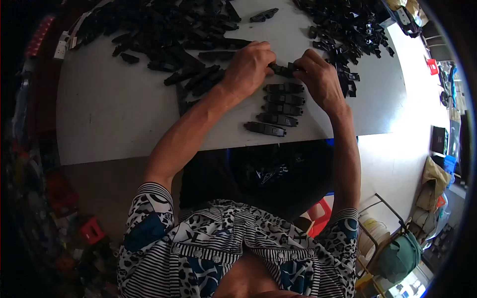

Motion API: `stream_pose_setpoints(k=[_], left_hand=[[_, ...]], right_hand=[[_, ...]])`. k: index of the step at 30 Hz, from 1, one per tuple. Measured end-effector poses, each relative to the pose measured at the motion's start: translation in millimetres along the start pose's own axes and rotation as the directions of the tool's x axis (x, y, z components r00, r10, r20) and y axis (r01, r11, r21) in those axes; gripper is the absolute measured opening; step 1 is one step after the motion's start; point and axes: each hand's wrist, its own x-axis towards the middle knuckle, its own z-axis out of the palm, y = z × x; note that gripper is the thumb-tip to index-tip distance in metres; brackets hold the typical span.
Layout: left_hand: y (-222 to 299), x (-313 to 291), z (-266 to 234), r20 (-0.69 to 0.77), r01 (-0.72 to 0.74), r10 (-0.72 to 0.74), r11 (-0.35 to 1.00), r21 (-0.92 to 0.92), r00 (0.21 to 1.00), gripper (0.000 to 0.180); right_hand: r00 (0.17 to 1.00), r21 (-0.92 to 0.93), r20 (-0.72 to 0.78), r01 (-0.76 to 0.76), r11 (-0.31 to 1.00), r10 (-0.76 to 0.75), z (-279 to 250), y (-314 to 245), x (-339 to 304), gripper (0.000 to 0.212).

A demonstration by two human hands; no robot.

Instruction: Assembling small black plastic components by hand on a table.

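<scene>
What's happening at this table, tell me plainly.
The left hand and the right hand pinch a dark part between them at a pale table. Five similar parts lie in a column between it and the table's near edge, the nearest one set a little to the left. Beyond the hands, a heap of long black pieces spreads on the left, and a heap of smaller black pieces on the right.

From where I stood, a white socket [61, 49] was far left of the grip and a red stool [91, 230] lower left; lower right sat a green bag [398, 256], and above it a black box [439, 139].
</scene>
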Motion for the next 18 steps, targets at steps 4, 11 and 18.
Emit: stream_pose_setpoints(k=[4,11,18], left_hand=[[-1.5,0.8,-0.9,0.002,-0.003,0.003,1.000,0.003,1.000,0.022],[-1.7,3.6,1.5,-0.008,-0.004,0.004,1.000,-0.010,1.000,0.020],[-0.3,6.0,3.0,0.016,0.016,-0.016,1.000,-0.012,1.000,0.019]], right_hand=[[1.000,0.048,0.002,0.017,0.999,-0.017,2.4,-5.4,-1.7,0.016],[1.000,0.069,0.015,-0.028,0.997,0.027,2.3,-5.3,-4.0,0.014],[0.999,0.044,0.037,-0.036,0.998,0.034,-1.5,-4.8,-3.6,0.016]])
